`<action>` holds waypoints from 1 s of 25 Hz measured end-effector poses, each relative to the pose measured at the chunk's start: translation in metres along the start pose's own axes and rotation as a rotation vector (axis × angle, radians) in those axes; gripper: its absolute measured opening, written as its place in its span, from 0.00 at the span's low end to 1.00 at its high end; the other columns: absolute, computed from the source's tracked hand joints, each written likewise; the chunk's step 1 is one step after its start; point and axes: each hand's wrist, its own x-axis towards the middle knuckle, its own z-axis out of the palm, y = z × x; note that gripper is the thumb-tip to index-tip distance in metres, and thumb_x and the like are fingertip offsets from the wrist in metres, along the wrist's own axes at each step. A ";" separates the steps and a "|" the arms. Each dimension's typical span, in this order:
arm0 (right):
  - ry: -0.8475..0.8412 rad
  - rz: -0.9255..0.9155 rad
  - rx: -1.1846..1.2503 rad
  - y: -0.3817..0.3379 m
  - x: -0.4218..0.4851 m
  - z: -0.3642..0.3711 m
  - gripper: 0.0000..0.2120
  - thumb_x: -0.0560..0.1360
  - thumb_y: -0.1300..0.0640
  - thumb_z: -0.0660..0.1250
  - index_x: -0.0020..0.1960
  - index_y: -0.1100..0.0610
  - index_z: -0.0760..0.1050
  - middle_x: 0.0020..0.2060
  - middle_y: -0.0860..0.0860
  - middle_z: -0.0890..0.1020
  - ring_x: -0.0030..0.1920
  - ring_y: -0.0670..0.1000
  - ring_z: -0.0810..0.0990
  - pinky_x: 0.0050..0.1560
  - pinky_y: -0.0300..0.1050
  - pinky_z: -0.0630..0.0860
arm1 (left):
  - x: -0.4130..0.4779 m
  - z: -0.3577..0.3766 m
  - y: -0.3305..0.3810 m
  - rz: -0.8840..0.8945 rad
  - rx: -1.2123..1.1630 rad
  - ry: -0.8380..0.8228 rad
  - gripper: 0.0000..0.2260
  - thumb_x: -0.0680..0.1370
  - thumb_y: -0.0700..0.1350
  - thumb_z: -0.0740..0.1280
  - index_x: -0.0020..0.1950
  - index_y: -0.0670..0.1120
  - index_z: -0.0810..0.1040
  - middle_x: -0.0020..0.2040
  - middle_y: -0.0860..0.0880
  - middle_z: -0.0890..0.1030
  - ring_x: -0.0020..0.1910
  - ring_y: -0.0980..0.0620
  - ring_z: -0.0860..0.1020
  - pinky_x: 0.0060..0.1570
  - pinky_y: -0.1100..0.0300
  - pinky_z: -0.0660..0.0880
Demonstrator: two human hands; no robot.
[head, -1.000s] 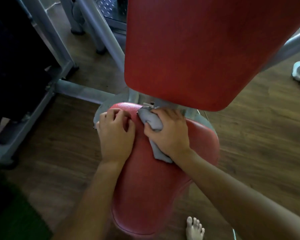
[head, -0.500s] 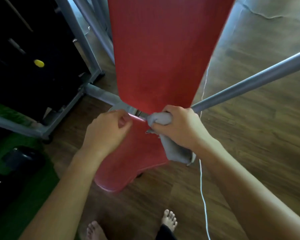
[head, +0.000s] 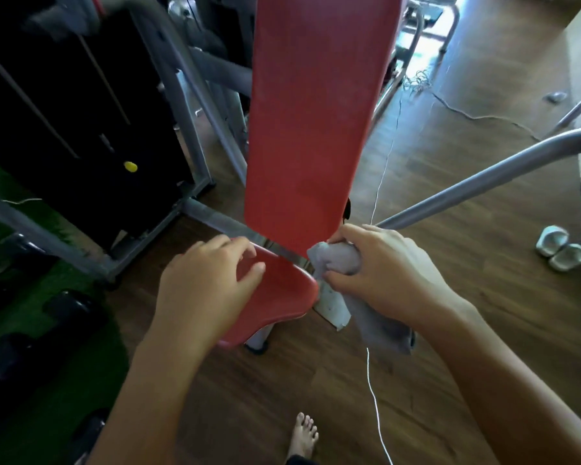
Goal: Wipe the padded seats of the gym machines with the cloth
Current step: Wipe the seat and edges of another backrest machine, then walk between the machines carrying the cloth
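A red padded seat (head: 282,293) sits low at the centre, with a tall red padded backrest (head: 316,129) rising behind it. My right hand (head: 389,273) grips a grey cloth (head: 336,260) at the seat's right rear corner, just under the backrest's lower edge; the cloth's tail hangs down below my wrist. My left hand (head: 208,286) hovers over the seat's left side with fingers loosely curved and holds nothing; whether it touches the pad is unclear.
A black weight stack (head: 81,129) in a grey steel frame stands at the left. A grey machine arm (head: 483,182) slants across the right. White slippers (head: 560,251) and a thin cord (head: 379,424) lie on the wooden floor. My bare foot (head: 304,434) is below. Green turf at the left.
The view has pulled back and risen, showing more backrest. My right hand has slid the cloth from the seat's rear middle to its right rear corner. My left hand has lifted and loosened.
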 end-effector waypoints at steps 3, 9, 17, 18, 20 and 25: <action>-0.022 -0.063 -0.030 -0.018 -0.041 -0.024 0.21 0.69 0.46 0.66 0.61 0.36 0.71 0.51 0.41 0.80 0.52 0.51 0.80 0.47 0.49 0.75 | -0.039 -0.030 0.018 0.001 0.003 0.005 0.10 0.80 0.59 0.61 0.57 0.57 0.77 0.52 0.58 0.78 0.50 0.56 0.76 0.47 0.54 0.74; -0.030 -0.092 -0.041 -0.007 -0.120 -0.066 0.17 0.74 0.48 0.63 0.60 0.31 0.73 0.52 0.40 0.78 0.54 0.48 0.78 0.53 0.48 0.76 | -0.101 -0.055 0.068 0.060 -0.023 0.014 0.09 0.80 0.59 0.62 0.56 0.58 0.77 0.50 0.58 0.78 0.48 0.58 0.76 0.44 0.59 0.73; 0.105 0.103 0.045 0.073 -0.182 -0.119 0.07 0.75 0.42 0.66 0.52 0.38 0.80 0.48 0.40 0.82 0.48 0.49 0.79 0.44 0.44 0.72 | -0.109 -0.048 0.174 0.171 0.049 -0.011 0.11 0.80 0.61 0.61 0.56 0.58 0.78 0.51 0.59 0.80 0.52 0.56 0.78 0.47 0.56 0.71; 0.110 0.124 0.040 0.091 -0.190 -0.126 0.07 0.75 0.43 0.66 0.52 0.38 0.80 0.47 0.40 0.81 0.47 0.48 0.78 0.42 0.43 0.71 | -0.105 -0.043 0.196 0.200 0.053 -0.012 0.12 0.80 0.61 0.61 0.56 0.58 0.78 0.51 0.58 0.80 0.53 0.55 0.78 0.47 0.57 0.72; 0.105 0.167 0.014 0.133 -0.203 -0.140 0.07 0.75 0.44 0.65 0.51 0.38 0.79 0.46 0.39 0.81 0.45 0.46 0.78 0.38 0.41 0.69 | -0.098 -0.029 0.246 0.267 0.056 -0.012 0.12 0.80 0.61 0.62 0.57 0.57 0.78 0.52 0.57 0.80 0.53 0.55 0.78 0.48 0.57 0.71; 0.107 0.286 -0.080 0.260 -0.241 -0.187 0.09 0.75 0.42 0.64 0.55 0.35 0.74 0.49 0.41 0.78 0.50 0.50 0.79 0.45 0.45 0.73 | -0.083 0.023 0.380 0.383 0.014 -0.037 0.13 0.80 0.62 0.62 0.57 0.57 0.78 0.51 0.58 0.79 0.52 0.56 0.78 0.47 0.59 0.70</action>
